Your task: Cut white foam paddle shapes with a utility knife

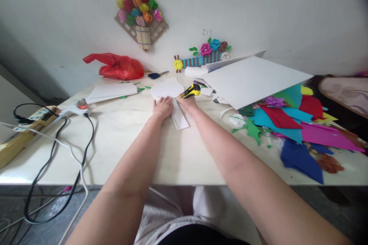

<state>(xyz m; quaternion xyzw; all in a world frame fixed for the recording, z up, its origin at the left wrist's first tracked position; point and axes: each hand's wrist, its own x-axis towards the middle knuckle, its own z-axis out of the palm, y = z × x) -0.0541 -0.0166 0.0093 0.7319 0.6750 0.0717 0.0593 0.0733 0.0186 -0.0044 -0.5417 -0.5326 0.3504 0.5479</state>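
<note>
My right hand [187, 103] is closed around a yellow and black utility knife [192, 91], its front end low against white board. My left hand [163, 107] lies flat beside it, fingers spread, pressing on a white board piece. That board piece has a broad rounded part [168, 86] beyond my hands and a narrow strip [180, 118] running toward me between my wrists. Whether the two parts are joined is hidden under my fingers. The blade tip is too small to make out.
Left of my hands lie white board pieces [115, 92], a red plastic bag [122, 67], scissors [158, 75] and a power strip [73, 110] with cables. To the right, a large white board [255, 78] leans above piled coloured paper [287, 122]. The table's front edge is near my body.
</note>
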